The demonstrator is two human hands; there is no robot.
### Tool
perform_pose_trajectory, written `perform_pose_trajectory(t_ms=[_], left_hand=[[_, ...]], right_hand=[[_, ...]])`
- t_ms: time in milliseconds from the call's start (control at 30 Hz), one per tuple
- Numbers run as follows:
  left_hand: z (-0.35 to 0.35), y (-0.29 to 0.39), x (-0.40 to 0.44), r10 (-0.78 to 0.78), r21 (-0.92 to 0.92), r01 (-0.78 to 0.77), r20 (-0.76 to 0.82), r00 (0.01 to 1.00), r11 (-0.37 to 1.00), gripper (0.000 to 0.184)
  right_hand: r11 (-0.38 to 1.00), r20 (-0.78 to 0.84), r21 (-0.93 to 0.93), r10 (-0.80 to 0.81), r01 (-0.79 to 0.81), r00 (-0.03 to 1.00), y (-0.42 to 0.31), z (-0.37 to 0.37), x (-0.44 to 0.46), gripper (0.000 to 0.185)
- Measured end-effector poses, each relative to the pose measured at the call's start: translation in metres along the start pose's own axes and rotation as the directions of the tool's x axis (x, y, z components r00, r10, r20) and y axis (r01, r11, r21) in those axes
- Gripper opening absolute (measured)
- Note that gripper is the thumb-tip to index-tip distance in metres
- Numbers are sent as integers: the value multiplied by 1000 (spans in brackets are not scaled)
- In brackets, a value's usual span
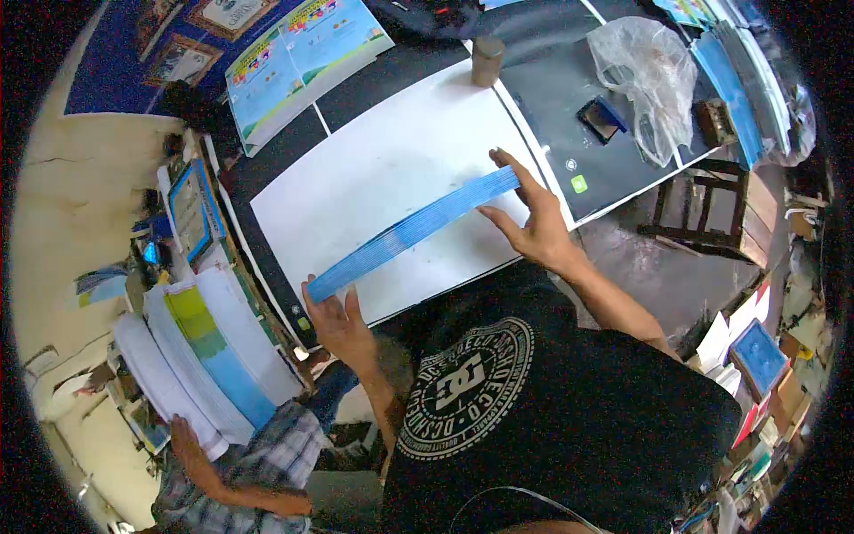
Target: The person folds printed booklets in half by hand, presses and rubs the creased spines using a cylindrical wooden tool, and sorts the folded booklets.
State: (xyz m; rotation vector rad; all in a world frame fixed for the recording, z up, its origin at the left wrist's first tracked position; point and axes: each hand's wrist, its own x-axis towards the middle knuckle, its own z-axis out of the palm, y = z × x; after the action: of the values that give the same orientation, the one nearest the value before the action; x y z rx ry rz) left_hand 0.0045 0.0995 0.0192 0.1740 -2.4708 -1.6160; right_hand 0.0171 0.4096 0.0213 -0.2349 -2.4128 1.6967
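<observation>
A long, narrow stack of blue-edged sheets (pixel 414 229) is held on edge above the white board (pixel 302 196), slanting from lower left to upper right. My left hand (pixel 338 325) grips its lower left end, fingers behind and thumb in front. At the upper right end, my right hand (pixel 538 222) holds it between thumb and fingers. The white board lies on a black table surface.
A brown cylinder (pixel 487 61) stands at the board's top. Right of it are an ink pad (pixel 602 120) and a plastic bag (pixel 645 80). Printed sheets (pixel 307 62) lie upper left. Another person's hand (pixel 193 454) touches paper stacks (pixel 213 356) at lower left.
</observation>
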Motion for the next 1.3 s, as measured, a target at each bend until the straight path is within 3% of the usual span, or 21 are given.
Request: perform_pose_trajectory(t_ms=[133,167,267,367,433,533,700,800,867,967,1100,1300], left_hand=[[11,28,0,-132,239,136,-32,991,962,73],[4,-7,-3,-15,70,16,-12,1000,997,73],[3,5,-2,-89,20,90,-14,996,996,74],[-4,-16,-2,-18,22,19,-27,999,1000,69],[-1,1,-2,-64,43,64,-4,998,997,72],[-4,3,-1,-60,-6,60,15,998,998,71],[-7,-6,-2,-18,66,16,26,999,998,69],[-6,-1,-2,-65,37,64,28,998,997,69],[-7,1,-2,-88,39,87,23,996,995,68],[-4,3,-5,-74,7,74,2,997,997,68],[2,2,-7,-56,-22,55,-51,997,998,68],[1,-32,-8,173,-16,-174,-54,983,985,67]], right_hand=[[998,-4,-9,-58,58,998,6,-6,5,75],[998,4,-12,-68,68,998,11,-6,6,75],[995,-4,-2,-98,98,995,13,-9,8,74],[987,53,-31,-154,156,987,13,-14,9,72],[986,65,-30,-161,163,985,9,-15,11,65],[946,88,-225,-220,234,972,-2,-21,15,62],[695,367,-537,-317,478,874,-36,-38,35,62],[651,595,-475,-258,592,761,-53,-25,50,61],[579,630,-377,-411,722,659,-60,-2,58,61],[515,719,-324,-412,794,560,-74,33,61,37],[491,750,-296,-411,819,517,-67,53,60,18],[617,804,-237,-308,750,508,-74,53,59,17]])
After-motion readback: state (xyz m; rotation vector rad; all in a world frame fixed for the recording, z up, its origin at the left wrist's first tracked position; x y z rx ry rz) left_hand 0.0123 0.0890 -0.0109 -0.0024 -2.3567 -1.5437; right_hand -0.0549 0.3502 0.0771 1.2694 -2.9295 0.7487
